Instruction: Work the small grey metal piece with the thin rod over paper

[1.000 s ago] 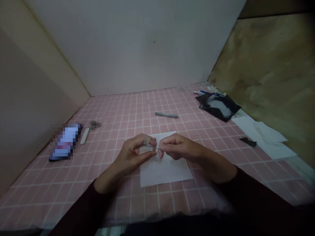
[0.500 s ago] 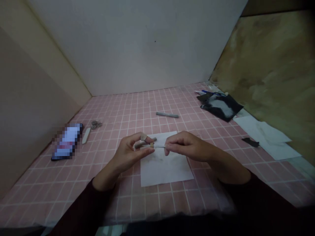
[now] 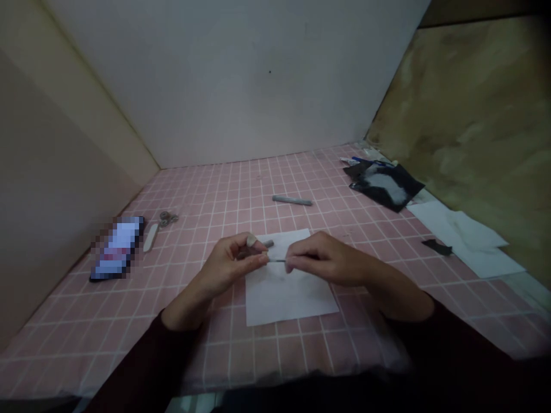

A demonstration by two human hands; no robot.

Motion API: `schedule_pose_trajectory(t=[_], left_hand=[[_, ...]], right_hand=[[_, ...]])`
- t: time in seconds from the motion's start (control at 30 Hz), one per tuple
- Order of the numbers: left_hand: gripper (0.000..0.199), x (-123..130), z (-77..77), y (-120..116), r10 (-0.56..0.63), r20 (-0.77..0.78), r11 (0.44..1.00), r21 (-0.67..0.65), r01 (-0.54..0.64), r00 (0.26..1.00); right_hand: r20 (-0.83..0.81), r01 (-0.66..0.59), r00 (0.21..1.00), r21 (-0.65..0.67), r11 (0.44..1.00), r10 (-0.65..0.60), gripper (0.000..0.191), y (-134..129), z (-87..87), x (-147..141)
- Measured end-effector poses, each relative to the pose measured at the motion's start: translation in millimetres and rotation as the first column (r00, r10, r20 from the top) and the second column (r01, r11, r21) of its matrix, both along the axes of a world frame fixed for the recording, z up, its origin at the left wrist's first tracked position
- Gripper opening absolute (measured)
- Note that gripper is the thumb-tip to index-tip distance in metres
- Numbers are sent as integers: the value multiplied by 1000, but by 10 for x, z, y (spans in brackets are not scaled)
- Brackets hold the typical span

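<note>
Over a white sheet of paper [image 3: 288, 295], my left hand [image 3: 235, 256] is closed in a pinch on a small tan piece [image 3: 267, 254], mostly covered by the fingertips. A thin, dark, straight rod [image 3: 276, 261] spans the gap between both hands. Its other end is pinched by my right hand [image 3: 322, 258], whose curled fingers hide the rest of it. Just behind the left fingertips, the end of a grey stick [image 3: 268, 243] shows above the paper; I cannot tell whether the left hand touches it.
Another grey stick [image 3: 291, 200] lies further back on the pink checked tablecloth [image 3: 206, 195]. To the left are a phone [image 3: 116, 249], a pale flat stick [image 3: 150, 237] and small grey rings [image 3: 167, 218]. Dark sheets [image 3: 387, 186], white papers [image 3: 465, 238] and a black scrap [image 3: 437, 247] lie right.
The rod has tilted slightly and less of the tan piece shows between my left fingertips. My right hand has shifted slightly left, closer to my left hand.
</note>
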State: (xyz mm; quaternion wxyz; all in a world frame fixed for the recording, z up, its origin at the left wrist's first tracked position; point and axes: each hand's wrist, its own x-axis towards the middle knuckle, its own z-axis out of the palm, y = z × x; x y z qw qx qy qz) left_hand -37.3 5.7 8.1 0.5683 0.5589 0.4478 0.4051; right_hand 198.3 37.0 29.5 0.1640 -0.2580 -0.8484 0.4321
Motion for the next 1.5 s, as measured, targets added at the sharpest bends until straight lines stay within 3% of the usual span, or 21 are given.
schedule_pose_trajectory(t=[0.07,0.2,0.33,0.53,0.73,0.83,1.0,1.17,1.3,1.43,1.5], left_hand=[[22,-2,8,-4,21,8,1000,18,-21,1000],[22,28,24,-31,-75,29,997,-10,76,997],[19,13,42,-42,-24,-48,991,127,30,999],[20,-20,42,-53,-83,-133,980,171,105,988],[19,-29,79,-73,14,-200,941,334,55,980],[17,-29,71,-77,5,-277,910,399,111,961],[18,-59,56,-74,89,-275,869,490,60,957],[13,-39,70,-76,26,-294,848,513,134,956],[17,-60,66,-60,84,-248,864,500,53,965],[16,-45,51,-59,-3,-274,899,421,123,962],[17,-38,52,-63,-5,-241,913,395,102,971]], right_hand=[[8,9,1000,-29,1000,-8,28,11,8,6],[-60,-23,998,-95,995,18,31,20,-22,-24],[-121,-49,992,-218,975,23,34,67,-52,-7],[-193,-80,981,-403,912,0,33,99,-120,-18],[-232,-64,969,-557,828,-82,32,103,-168,-5],[-244,-90,968,-576,812,-65,32,98,-189,-21],[-252,-70,962,-599,797,-105,32,105,-178,17],[-231,-73,970,-572,817,-75,32,86,-157,1],[-223,-34,969,-555,831,-110,32,93,-125,15],[-206,-50,977,-499,865,-62,33,81,-111,-3],[-201,-51,978,-489,871,-56,33,78,-104,5]])
